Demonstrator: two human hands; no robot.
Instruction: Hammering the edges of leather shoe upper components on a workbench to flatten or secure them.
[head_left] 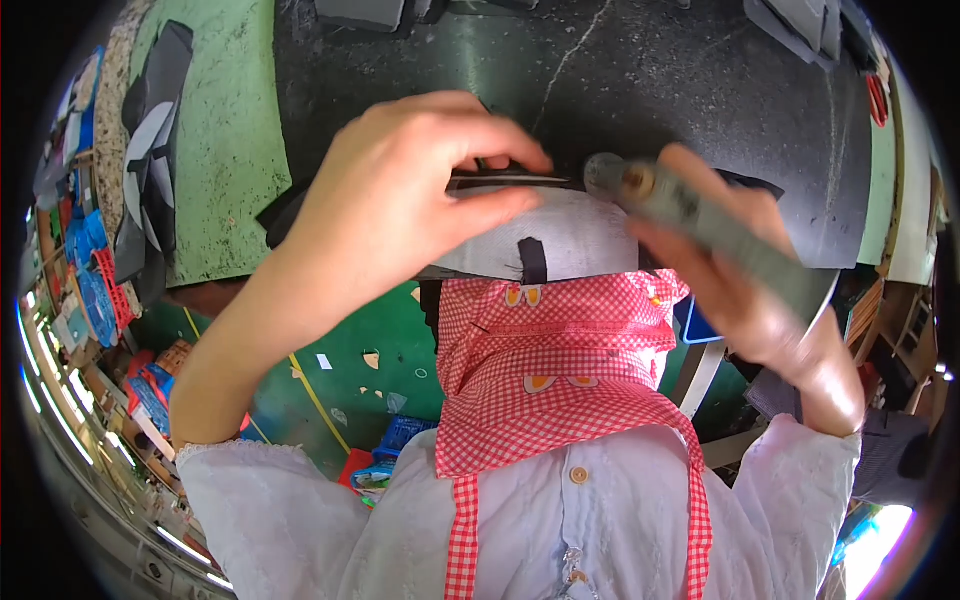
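My left hand [425, 165] curls over the near edge of the work surface, its thumb and fingers pinching the folded dark edge [510, 181] of a flat piece. Below that edge shows the piece's silvery grey face [500, 240], with a short black strip [532, 260] on it; dark ends stick out to both sides. In my right hand [715, 250] is a grey long-bodied tool [725, 235], smeared by motion. It has a rounded head and a brass-coloured screw, and its head is close to the dark edge beside my left fingertips. The tool's exact kind cannot be made out.
The black tabletop [400, 110] has a light green board [225, 150] at its left. A similar black-and-grey piece [150, 150] lies there. Dark flat pieces [365, 12] stand along the far side, more pieces [805, 25] at far right. Scraps dot the green floor [330, 375].
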